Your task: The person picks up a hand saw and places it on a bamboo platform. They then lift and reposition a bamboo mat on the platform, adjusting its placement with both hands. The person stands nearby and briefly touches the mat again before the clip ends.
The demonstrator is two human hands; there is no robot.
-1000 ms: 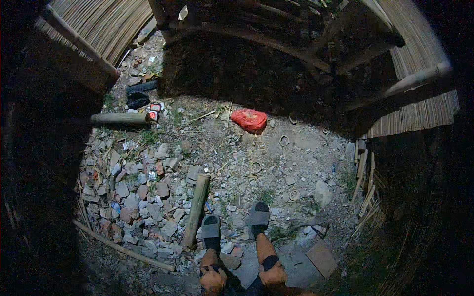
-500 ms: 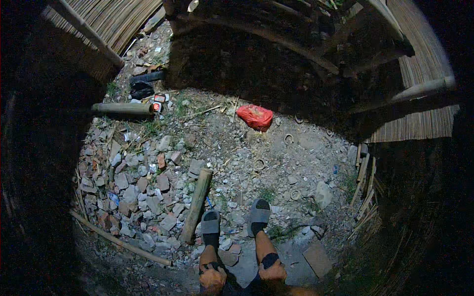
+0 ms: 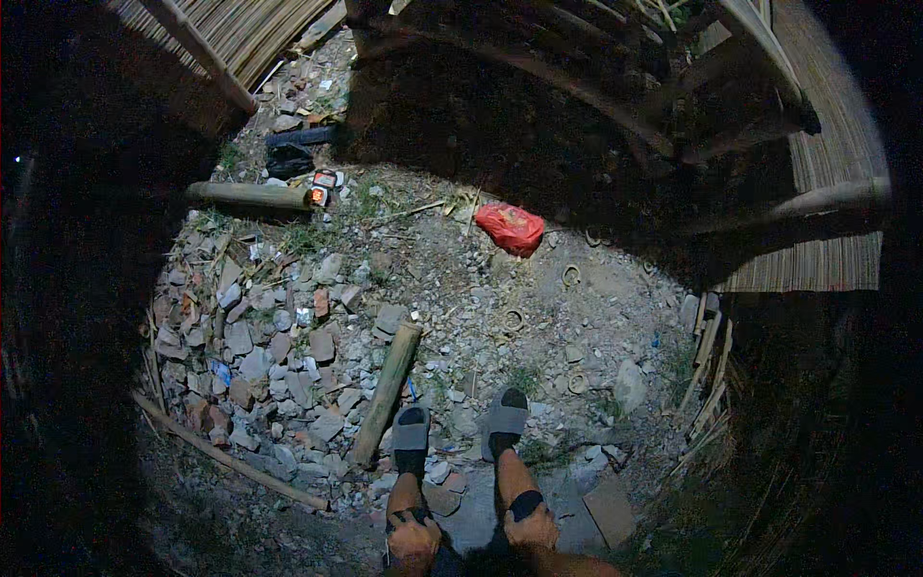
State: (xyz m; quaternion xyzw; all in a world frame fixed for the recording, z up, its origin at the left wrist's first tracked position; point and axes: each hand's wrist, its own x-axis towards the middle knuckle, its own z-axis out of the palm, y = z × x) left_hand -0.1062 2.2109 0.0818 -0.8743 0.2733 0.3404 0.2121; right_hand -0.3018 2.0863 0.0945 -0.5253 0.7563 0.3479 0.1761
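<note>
At the lower edge my left hand (image 3: 413, 540) is closed at my left leg, just below the knee, against a patch of dark cloth (image 3: 408, 517). My right hand (image 3: 532, 529) is likewise curled at the right leg, with dark cloth (image 3: 526, 504) beside its fingers. The undersides of both hands are hidden. Beyond them are my bare shins and feet in a grey left slide sandal (image 3: 411, 437) and a grey right slide sandal (image 3: 507, 419), worn over dark socks. A short wooden post (image 3: 387, 394) lies tilted beside the left foot.
Broken brick and stone rubble (image 3: 269, 365) covers the left ground. A red plastic bag (image 3: 511, 229) lies ahead, and a log (image 3: 252, 196) farther left. A bamboo pole (image 3: 231, 466) borders the near left. A dark wooden frame (image 3: 538, 67) and a reed panel (image 3: 808, 262) stand beyond.
The view has shifted slightly, so the bag and log appear a little farther right. Both hands stay at the legs, and the feet have not moved.
</note>
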